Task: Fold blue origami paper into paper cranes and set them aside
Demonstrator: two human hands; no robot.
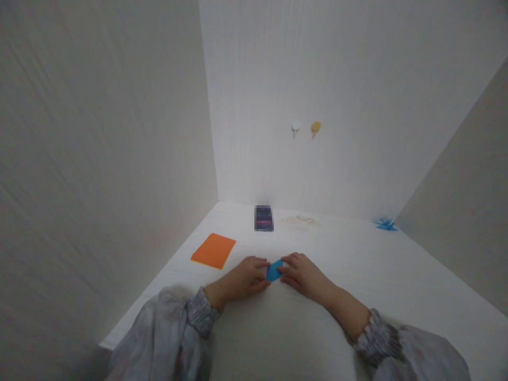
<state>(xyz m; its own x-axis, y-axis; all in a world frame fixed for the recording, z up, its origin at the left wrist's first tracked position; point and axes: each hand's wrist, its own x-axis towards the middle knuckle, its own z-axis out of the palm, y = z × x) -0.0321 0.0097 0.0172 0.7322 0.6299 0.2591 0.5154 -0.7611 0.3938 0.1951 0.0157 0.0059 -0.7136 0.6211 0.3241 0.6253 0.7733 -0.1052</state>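
Observation:
A small blue piece of paper lies on the white table, pinched between both my hands. My left hand has its fingers curled onto the paper's left edge. From the right, my right hand presses its fingertips on the other edge. Both wrists rest on the tabletop, in grey patterned sleeves.
An orange paper stack lies at the left near the wall. A small dark blurred box stands at the back. A folded blue paper figure sits at the far right corner. Two hooks hang on the back wall.

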